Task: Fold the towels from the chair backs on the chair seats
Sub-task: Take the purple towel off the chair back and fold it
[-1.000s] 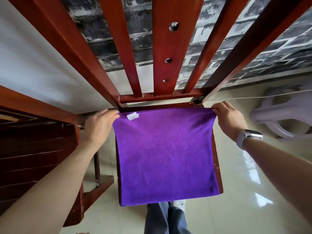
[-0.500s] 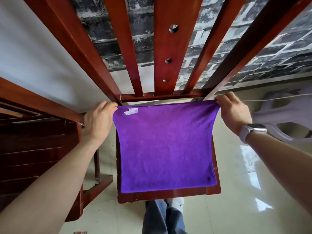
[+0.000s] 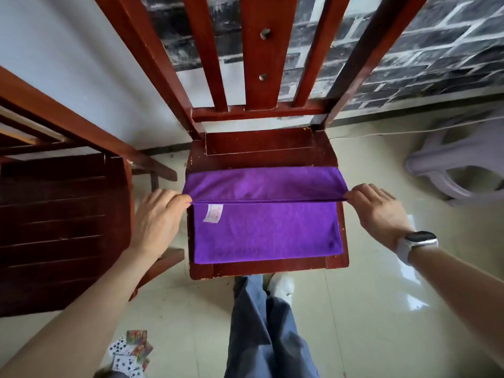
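Both bare forearms reach in from the lower corners of the frame toward its middle, spread well apart. The left hand (image 3: 158,219) sits left of centre, back up, fingers curled, thumb and fingertips pinched together at its upper right. The right hand (image 3: 377,211) mirrors it right of centre, knuckles up, fingertips pinched at its upper left. Both wrists look level. Below, two legs stand at bottom centre.

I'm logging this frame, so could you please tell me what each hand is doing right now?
Left hand: closed, pinching the left end of the purple towel's folded-over edge.
Right hand: closed, pinching the right end of that edge.
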The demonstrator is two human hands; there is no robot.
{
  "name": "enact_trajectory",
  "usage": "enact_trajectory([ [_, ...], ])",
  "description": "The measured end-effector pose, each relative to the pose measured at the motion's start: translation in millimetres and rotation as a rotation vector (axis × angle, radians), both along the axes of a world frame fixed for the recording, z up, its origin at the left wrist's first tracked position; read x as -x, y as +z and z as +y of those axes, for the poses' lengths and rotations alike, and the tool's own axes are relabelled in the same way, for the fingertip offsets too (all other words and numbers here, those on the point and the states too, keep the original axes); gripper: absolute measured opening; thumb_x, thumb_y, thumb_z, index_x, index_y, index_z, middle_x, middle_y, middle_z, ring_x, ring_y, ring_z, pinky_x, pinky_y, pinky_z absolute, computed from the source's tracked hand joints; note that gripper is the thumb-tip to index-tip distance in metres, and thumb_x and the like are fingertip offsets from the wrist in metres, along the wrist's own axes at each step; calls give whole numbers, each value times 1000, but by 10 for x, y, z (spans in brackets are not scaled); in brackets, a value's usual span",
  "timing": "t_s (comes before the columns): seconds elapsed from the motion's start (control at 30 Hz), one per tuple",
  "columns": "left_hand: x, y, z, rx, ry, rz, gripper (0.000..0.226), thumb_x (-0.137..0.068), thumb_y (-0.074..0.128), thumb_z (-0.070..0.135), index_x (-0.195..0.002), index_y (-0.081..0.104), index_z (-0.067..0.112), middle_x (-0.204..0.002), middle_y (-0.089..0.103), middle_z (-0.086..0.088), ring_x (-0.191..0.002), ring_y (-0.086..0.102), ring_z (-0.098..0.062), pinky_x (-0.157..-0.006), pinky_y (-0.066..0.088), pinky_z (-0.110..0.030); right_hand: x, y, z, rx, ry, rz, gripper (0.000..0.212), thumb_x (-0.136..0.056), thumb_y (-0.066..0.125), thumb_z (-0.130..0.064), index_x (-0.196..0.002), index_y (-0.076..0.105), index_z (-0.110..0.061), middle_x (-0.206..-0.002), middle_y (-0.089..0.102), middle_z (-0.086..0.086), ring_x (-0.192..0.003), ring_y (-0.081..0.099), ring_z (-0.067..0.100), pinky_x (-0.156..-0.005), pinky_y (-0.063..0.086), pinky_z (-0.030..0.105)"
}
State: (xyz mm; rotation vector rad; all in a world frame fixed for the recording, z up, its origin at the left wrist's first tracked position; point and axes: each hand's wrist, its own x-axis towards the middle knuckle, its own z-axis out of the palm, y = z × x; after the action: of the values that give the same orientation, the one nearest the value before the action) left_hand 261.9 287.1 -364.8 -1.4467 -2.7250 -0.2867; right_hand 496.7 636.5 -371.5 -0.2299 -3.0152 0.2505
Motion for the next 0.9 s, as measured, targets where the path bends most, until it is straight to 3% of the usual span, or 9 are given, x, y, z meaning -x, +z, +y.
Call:
enact_trajectory([
  [0.23, -648, -274, -395, 90, -59, -53, 12, -78, 55, 12, -86, 63, 13, -85, 66, -3, -77, 60, -28, -70, 35, -34, -554, -250, -314, -8, -18, -37, 11, -74, 59, -4, -83, 65, -6, -81, 63, 11, -65, 60, 31, -55, 46, 33],
  [0.43, -964, -460, -551, 127, -53, -48, 12, -80, 53, 16, -83, 65, 14, -85, 66, -3, -76, 61, -28, -69, 34, -34, -838, -438, -478, -4, 3, -66, 27, -74, 40, -4, -84, 65, -5, -80, 65, 11, -65, 60, 32, -56, 45, 34],
  [0.57, -1037, -560, -613, 169, -50, -38, 11, -82, 54, 16, -83, 64, 14, -86, 66, -3, -76, 62, -27, -67, 37, -35, -942, -555, -571, -20, 26, -80, 25, -75, 41, -5, -93, 57, -12, -80, 65, 9, -65, 59, 30, -58, 43, 33],
  [0.67, -1042, -619, -624, 224, -36, -37, 6, -80, 58, 13, -82, 63, 13, -86, 66, -4, -76, 61, -27, -64, 43, -38, -976, -642, -612, -48, 34, -84, 21, -75, 44, -6, -93, 53, -15, -79, 64, 7, -64, 58, 29, -59, 41, 33],
  [0.9, -1035, -752, -574, 371, -68, -27, 12, -72, 74, 8, -76, 64, 13, -83, 65, -4, -73, 60, -27, -61, 42, -37, -1005, -816, -636, -109, 47, -156, 26, -71, 41, -5, -80, 65, -13, -77, 63, 5, -65, 58, 28, -63, 37, 35],
])
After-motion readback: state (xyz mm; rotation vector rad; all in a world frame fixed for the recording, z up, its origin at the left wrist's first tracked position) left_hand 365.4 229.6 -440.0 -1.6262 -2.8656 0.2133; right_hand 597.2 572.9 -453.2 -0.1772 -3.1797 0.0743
